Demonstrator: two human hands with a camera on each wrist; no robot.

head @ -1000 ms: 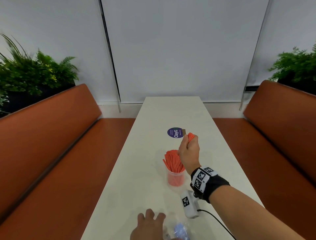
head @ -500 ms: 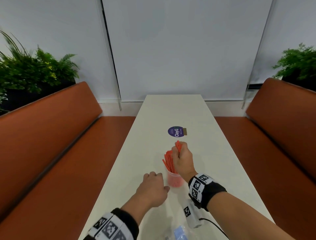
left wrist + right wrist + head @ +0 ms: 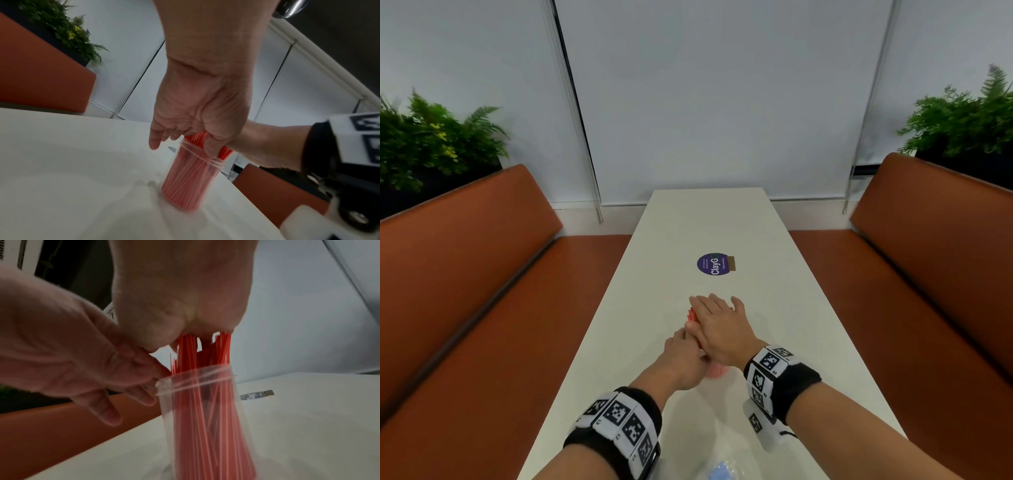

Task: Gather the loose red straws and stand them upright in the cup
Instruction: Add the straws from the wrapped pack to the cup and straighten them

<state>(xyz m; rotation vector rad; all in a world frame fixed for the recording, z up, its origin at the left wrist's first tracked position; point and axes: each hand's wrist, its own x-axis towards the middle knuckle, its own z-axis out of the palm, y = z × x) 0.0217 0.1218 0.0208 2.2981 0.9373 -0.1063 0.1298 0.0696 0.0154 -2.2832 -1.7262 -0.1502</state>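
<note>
A clear plastic cup (image 3: 191, 178) stands on the white table, packed with upright red straws (image 3: 205, 350). My right hand (image 3: 719, 325) lies flat on the straw tops with its fingers stretched out; in the right wrist view its palm (image 3: 180, 305) presses down on them. My left hand (image 3: 681, 359) reaches in from the left under it. In the left wrist view the left hand (image 3: 201, 105) has its thumb on the near side of the straws at the cup's rim and its fingers on the far side. From the head camera only the cup's base (image 3: 717, 371) and a few straw tips (image 3: 691, 313) show.
The long white table (image 3: 722, 222) runs away from me between two orange benches (image 3: 465, 274). A round purple sticker (image 3: 714, 263) lies beyond the cup. A clear plastic bag with something blue (image 3: 719, 469) sits at the near edge. Plants stand behind both benches.
My right hand brought a bunch of straws down into the cup and flattened onto their tops. The left hand came forward from the near table edge to the cup.
</note>
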